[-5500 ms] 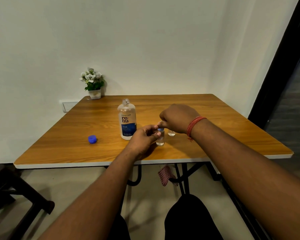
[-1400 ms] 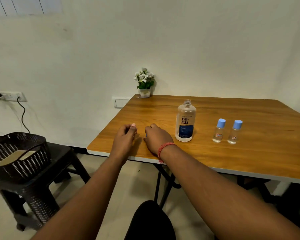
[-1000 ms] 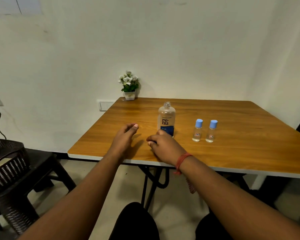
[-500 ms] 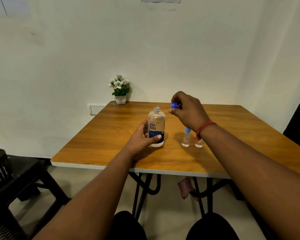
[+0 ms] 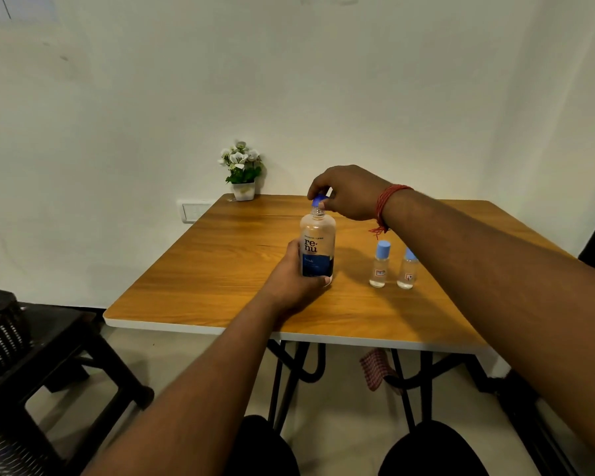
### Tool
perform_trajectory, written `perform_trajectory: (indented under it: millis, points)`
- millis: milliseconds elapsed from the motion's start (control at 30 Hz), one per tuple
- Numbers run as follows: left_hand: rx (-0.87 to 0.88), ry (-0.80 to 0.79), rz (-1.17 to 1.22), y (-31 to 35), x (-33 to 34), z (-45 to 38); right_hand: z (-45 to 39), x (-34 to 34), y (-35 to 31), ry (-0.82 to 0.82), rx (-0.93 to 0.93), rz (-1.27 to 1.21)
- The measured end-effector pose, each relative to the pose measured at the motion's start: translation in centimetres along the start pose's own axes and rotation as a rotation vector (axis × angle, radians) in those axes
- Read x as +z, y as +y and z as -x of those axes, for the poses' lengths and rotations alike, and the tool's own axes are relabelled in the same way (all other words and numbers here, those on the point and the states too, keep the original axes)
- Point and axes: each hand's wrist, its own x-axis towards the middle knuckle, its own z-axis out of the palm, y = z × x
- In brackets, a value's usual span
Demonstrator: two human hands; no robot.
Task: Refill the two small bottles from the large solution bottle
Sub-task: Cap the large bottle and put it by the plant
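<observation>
Right hand (image 5: 349,194) seats blue cap (image 5: 319,201) on large bottle (image 5: 317,247) (left hand (image 5: 294,281) steadying).

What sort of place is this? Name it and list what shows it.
Probably a plain room in a home or small office, not a lab. A wooden-topped folding table stands against a bare white wall, with a small potted white-flowered plant at the back and a white wall switch plate beside it.

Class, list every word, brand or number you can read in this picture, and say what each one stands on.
"re-nu": large solution bottle, front label.
Small print above "re-nu": too blurred to read.
White word on that bottle's blue band: too blurred.
Red-and-white labels on the two small bottles: too small to read.
</observation>
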Motion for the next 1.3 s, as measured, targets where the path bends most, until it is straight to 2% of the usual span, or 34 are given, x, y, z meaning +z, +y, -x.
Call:
perform_trajectory:
  millis: [300,600,1033,1167,1300]
  points:
    - [-0.003,0.021,-0.035,0.0,0.0,0.0,-0.6,-1.0,-1.0,-0.094,-0.08,0.078]
    - [0.002,0.032,-0.063,0.0,0.1,-0.1,-0.5,-1.0,-1.0,-0.101,-0.109,0.112]
    - [-0.004,0.032,-0.073,0.3,0.2,0.1,-1.6,-1.0,-1.3,-0.126,-0.104,0.285]
    - [-0.003,0.029,-0.092,0.2,0.1,0.0,-1.5,-1.3,-1.6,-0.206,-0.098,0.377]
    - [-0.004,0.025,-0.094,0.1,0.0,0.0,-1.5,-2.3,-1.5,-0.187,-0.109,0.285]
